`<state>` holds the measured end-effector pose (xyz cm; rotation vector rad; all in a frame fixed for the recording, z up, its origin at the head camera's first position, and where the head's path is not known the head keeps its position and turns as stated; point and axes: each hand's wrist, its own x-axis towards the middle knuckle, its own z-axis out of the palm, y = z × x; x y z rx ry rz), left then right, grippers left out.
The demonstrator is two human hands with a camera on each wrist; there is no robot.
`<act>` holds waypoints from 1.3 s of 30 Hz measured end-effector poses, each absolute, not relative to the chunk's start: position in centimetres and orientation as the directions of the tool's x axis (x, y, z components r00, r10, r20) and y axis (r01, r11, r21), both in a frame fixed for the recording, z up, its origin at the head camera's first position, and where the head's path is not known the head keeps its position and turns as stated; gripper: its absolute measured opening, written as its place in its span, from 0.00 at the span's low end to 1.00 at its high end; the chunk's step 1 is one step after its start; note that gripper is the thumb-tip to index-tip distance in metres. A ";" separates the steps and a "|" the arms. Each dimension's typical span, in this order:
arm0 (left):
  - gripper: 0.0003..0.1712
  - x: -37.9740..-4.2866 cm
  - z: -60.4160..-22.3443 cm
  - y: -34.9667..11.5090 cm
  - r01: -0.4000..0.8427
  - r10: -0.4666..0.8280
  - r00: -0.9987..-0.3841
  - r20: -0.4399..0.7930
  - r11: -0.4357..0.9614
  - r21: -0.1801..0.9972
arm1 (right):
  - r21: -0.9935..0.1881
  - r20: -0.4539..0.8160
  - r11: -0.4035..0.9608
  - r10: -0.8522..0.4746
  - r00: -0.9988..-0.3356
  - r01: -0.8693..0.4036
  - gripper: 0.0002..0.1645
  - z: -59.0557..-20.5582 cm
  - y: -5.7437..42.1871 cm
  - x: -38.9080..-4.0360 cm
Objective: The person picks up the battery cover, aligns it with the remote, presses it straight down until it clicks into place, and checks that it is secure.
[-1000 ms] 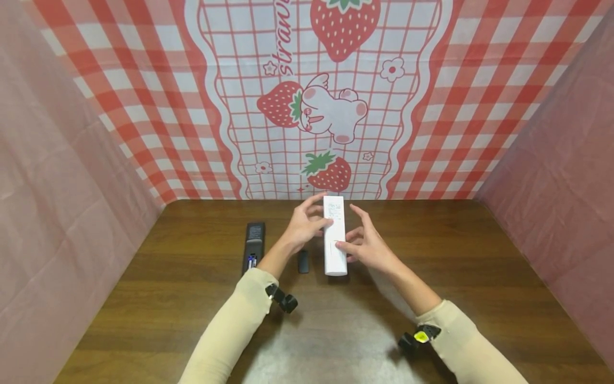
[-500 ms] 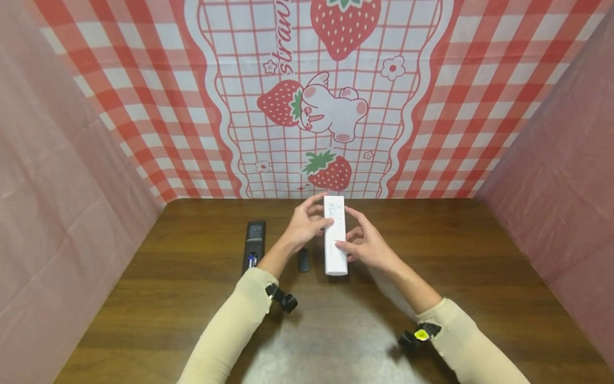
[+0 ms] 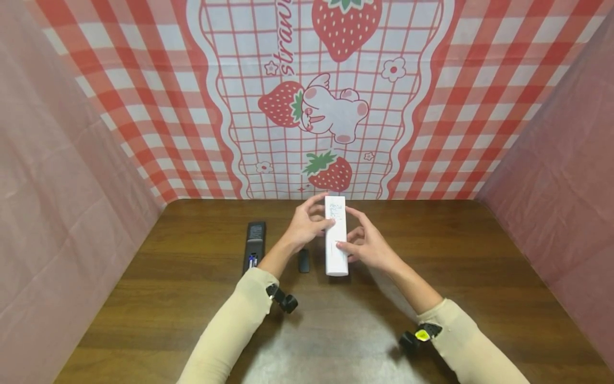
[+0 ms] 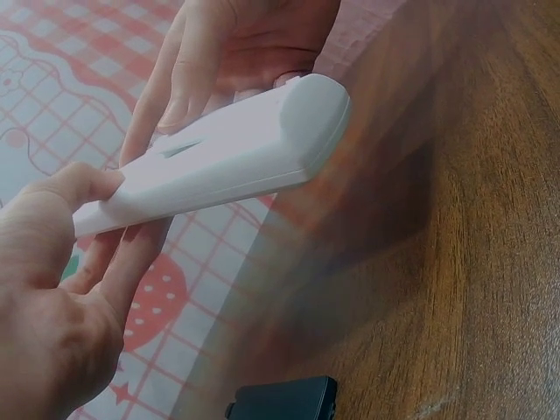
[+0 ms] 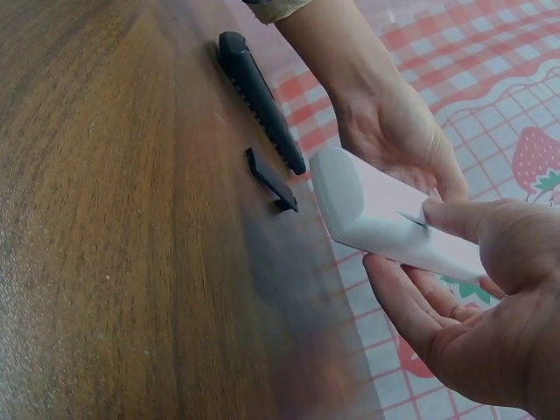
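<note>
Both hands hold a white remote control [image 3: 336, 256] above the table, printed back facing up. My left hand [image 3: 304, 225] grips its far part from the left, thumb on top and fingers at the edge and beneath. From the right, my right hand [image 3: 368, 246] holds it with fingers along the side and underneath. The right thumb presses on the back at a dark slit [image 5: 415, 219], plain in the right wrist view. A black remote control [image 3: 255, 242] lies on the table at left, its battery bay uncovered with blue-white batteries [image 3: 252, 261] inside.
A small black battery cover [image 3: 304, 262] lies on the wooden table [image 3: 331, 330] between the two remotes. A strawberry-print checked cloth [image 3: 192, 133] hangs behind the table. Pink cloth [image 3: 556, 176] closes in both sides.
My right index finger has come in against the white remote's side, having stood off from it a second ago. The remote and my left hand have hardly moved.
</note>
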<state>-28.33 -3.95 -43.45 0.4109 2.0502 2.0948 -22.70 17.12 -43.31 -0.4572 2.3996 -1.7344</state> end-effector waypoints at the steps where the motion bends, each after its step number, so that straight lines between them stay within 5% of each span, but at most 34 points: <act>1: 0.48 -28.3 -43.5 -3.9 0.063 0.319 -0.945 0.069 -0.029 0.998 | -0.946 0.058 0.285 -0.326 -0.943 -0.157 0.57 -43.3 17.1 -22.7; 39: 0.48 -28.3 -44.2 -3.4 0.065 0.316 -0.947 0.065 -0.010 0.998 | -0.915 0.026 0.371 -0.340 -0.940 -0.159 0.57 -42.9 17.4 -22.4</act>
